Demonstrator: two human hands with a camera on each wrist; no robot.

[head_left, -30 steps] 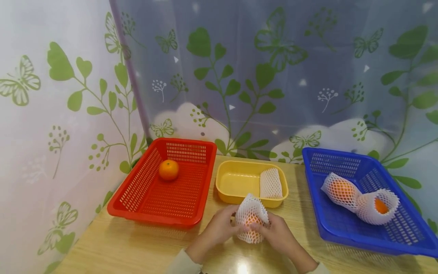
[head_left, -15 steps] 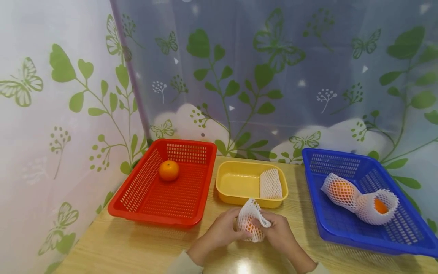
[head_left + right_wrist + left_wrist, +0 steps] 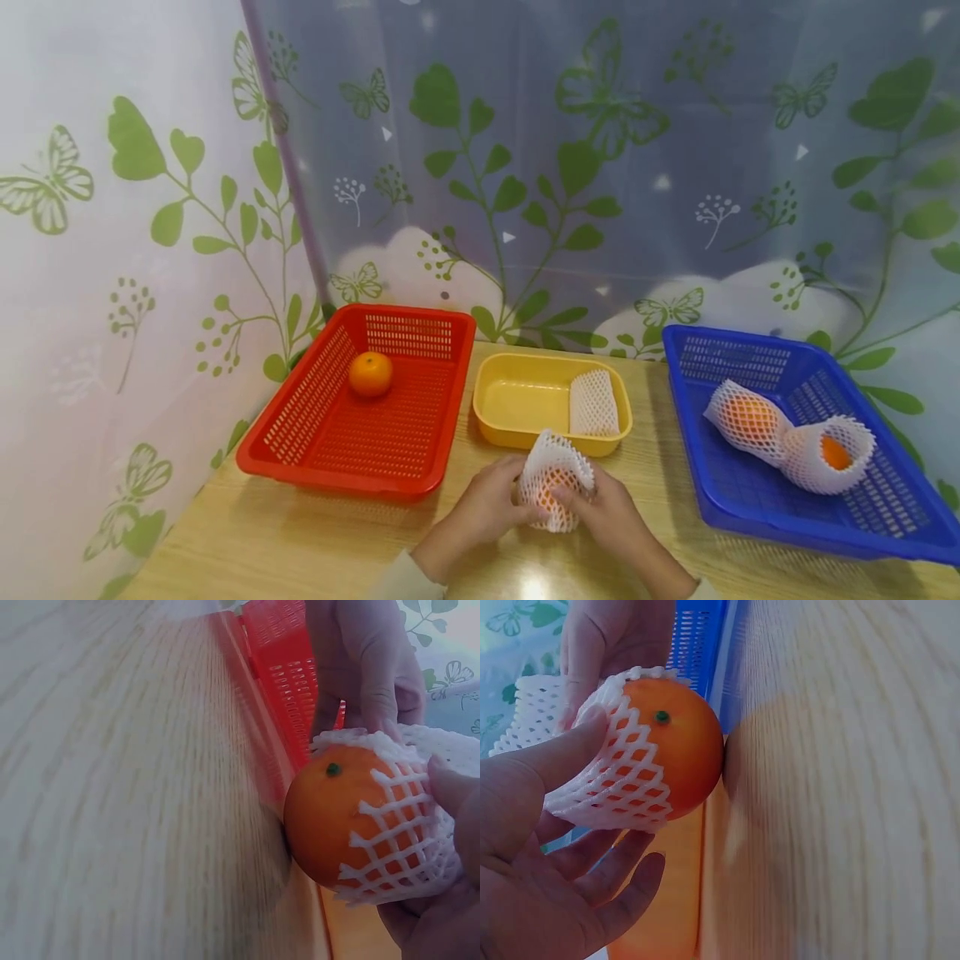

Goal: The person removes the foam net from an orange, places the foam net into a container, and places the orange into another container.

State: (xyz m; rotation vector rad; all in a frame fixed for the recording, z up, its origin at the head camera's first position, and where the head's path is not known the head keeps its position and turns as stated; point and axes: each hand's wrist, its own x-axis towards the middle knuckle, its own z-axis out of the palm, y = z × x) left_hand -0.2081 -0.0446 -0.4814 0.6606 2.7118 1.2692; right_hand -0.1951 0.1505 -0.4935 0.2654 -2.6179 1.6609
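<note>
An orange [image 3: 686, 754] sits partly inside a white foam net sleeve [image 3: 553, 458]. Its stem end is bare and faces down by the wooden table, while the sleeve's loose end stands up above the fruit. From the left, my left hand [image 3: 491, 502] holds the sleeved fruit, thumb on the net and fingers curled round its far side. My right hand [image 3: 613, 510] grips the other side, its thumb pressing the net against the orange. In the right wrist view, the net's cut edge [image 3: 360, 840] runs across the orange's side.
Behind the hands is a yellow tray [image 3: 517, 433] holding a flat foam net [image 3: 594, 403]. To the left, a red basket [image 3: 352, 479] contains one orange [image 3: 371, 373]. A blue basket [image 3: 705, 500] on the right holds two net-wrapped oranges [image 3: 750, 421]. A patterned curtain hangs behind.
Half a second ago the right hand had the net's upper edge bent out to the right; now that edge stands up again around the fruit. The left hand has stayed nearly in place.
</note>
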